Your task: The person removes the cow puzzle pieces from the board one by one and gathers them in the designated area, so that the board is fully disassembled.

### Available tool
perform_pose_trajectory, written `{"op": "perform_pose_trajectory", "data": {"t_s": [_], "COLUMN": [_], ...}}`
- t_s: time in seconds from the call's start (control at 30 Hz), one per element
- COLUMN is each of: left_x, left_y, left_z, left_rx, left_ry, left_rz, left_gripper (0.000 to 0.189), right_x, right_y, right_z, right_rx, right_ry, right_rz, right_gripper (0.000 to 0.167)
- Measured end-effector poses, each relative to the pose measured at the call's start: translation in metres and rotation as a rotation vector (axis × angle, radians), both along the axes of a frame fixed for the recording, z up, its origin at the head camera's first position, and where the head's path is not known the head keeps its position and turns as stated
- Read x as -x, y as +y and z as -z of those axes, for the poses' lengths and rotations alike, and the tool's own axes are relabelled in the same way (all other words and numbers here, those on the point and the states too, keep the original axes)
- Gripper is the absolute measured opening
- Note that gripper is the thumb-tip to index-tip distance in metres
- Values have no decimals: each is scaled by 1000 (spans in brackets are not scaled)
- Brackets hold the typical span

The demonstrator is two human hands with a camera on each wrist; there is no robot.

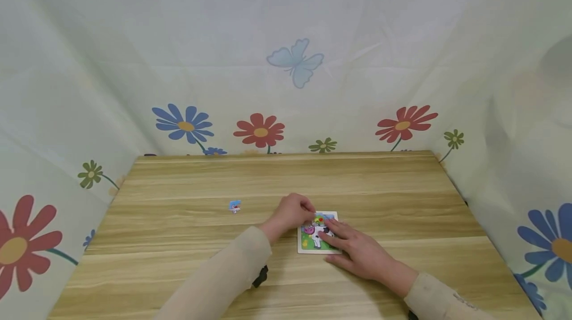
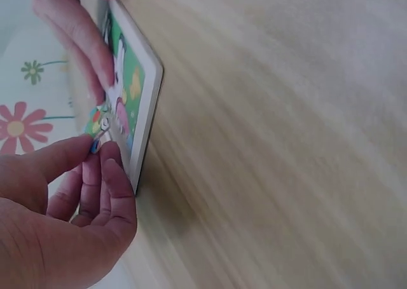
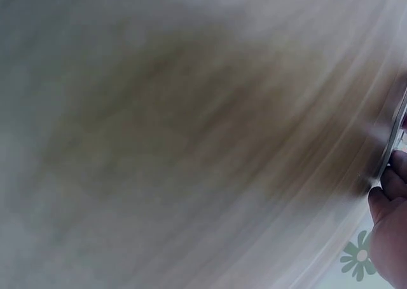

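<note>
A small square jigsaw puzzle (image 1: 308,244) with a white frame and a cow picture lies on the table. My left hand (image 1: 292,211) is at its upper left corner. In the left wrist view, the thumb and fingers of that hand pinch a colourful puzzle piece (image 2: 96,122), tilted up over the board. My right hand (image 1: 364,253) rests on the right side of the puzzle with its fingers spread across the picture. At the right edge of the right wrist view, its fingers (image 3: 395,182) lie along the board's rim.
Another puzzle piece (image 1: 234,206), blue with some red and white, lies apart on the wooden table (image 1: 187,186), left of the board. A flower-patterned cloth (image 1: 357,86) hangs behind the table and along both sides.
</note>
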State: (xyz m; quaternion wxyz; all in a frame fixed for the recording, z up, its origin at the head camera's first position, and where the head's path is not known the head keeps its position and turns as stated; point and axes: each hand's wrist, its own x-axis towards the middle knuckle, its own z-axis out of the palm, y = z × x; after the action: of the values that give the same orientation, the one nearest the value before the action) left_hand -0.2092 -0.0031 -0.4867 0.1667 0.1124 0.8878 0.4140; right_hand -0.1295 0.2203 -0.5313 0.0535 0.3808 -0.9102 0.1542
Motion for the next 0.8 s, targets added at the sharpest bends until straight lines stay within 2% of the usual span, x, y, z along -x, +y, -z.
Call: {"op": "perform_pose_trajectory", "data": {"t_s": [0.1, 0.37, 0.5, 0.7, 0.8], "left_x": [2, 4, 9, 18, 23], "left_y": [-5, -25, -43, -77, -94], "left_z": [-1, -14, -19, -26, -27], "left_rx": [-25, -63, -77, -33, -5], "left_ry": [-2, -29, -55, -52, -50], "left_rz": [1, 20, 12, 8, -14], "left_gripper": [5, 5, 5, 5, 5], "right_x": [-1, -2, -2, -1, -1], "right_y": [0, 0, -1, -1, -1], "right_z": [-1, -2, -3, -3, -3], "right_rx": [-21, -36, -32, -39, -32], "right_ry": [-15, -35, -41, -54, -53], "right_rz": [7, 9, 8, 17, 21], "right_gripper": [57, 57, 57, 57, 57]}}
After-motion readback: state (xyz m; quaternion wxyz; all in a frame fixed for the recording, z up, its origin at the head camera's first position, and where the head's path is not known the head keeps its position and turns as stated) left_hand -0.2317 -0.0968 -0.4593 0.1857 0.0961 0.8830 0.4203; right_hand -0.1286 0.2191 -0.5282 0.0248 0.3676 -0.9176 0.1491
